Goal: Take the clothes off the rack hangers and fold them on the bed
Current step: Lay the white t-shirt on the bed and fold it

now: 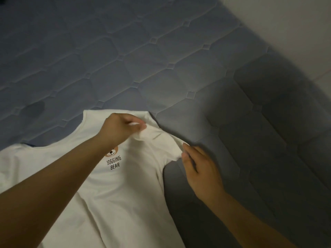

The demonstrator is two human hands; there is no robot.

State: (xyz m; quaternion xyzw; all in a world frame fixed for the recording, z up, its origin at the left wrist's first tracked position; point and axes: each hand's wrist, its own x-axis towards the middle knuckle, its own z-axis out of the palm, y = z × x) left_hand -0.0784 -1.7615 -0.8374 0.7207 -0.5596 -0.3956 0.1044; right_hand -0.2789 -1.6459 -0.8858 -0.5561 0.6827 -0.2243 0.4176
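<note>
both hands pinching t-shirt

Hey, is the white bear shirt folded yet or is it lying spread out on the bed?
Mostly spread. The white shirt lies front up on the mattress; only one sleeve is lifted, pinched by the left hand.
</note>
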